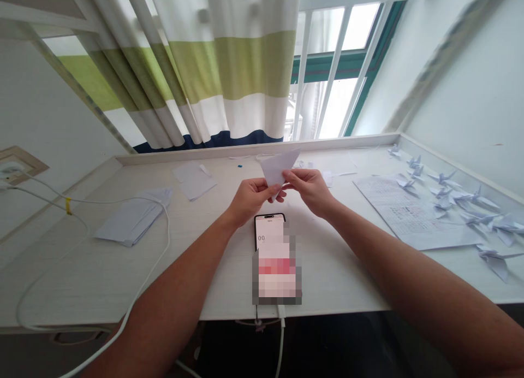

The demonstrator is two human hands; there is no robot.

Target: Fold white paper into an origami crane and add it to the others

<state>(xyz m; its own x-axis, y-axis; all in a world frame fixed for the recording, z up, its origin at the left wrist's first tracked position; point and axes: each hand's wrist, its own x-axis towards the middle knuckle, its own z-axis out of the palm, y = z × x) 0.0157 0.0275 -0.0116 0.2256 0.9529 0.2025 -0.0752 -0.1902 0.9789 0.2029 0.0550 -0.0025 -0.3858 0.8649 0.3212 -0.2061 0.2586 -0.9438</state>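
Note:
Between my two hands, raised above the desk, is a folded piece of white paper (279, 166) with a pointed lower end and a wide, slanted top edge. My left hand (254, 196) pinches its lower left side, thumb in front. On the right edge, the thumb and fingers of my right hand (306, 184) grip the same paper. Just below the hands a phone (270, 241) lies face up with its screen lit, partly blurred out. Part of the paper's lower end is covered by my fingers.
Several folded paper cranes (444, 192) stand along the right side, some by a printed sheet (403, 214). Paper stacks lie at left (133, 217) and back left (194, 180). A white cable (167, 233) loops across the left; another cable (281, 334) hangs from the phone. A raised rim (262, 147) borders the desk.

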